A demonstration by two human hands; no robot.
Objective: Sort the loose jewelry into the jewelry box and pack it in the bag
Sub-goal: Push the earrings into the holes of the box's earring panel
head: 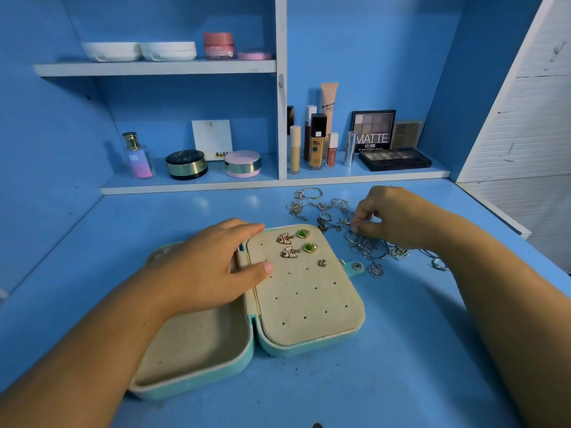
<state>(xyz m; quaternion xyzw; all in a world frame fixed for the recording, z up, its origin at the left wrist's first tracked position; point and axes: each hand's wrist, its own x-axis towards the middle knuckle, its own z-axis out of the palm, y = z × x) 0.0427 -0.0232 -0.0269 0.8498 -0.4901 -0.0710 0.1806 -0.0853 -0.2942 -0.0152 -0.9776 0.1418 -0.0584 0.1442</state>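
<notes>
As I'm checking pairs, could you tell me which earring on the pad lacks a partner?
The silver earring, lowest of all; leaf earrings and green earrings are paired.

Both bare arms stretch out forward, a little apart. The left hand (213, 267) lies flat with its palm down. Its fingers are straight and close together, and its thumb sticks out to the side. The right hand (386, 217) reaches farther away. Its wrist is bent and its fingers (361, 217) curl down to meet the thumb. It may be pinching something tiny, but that is too small to see.
</notes>
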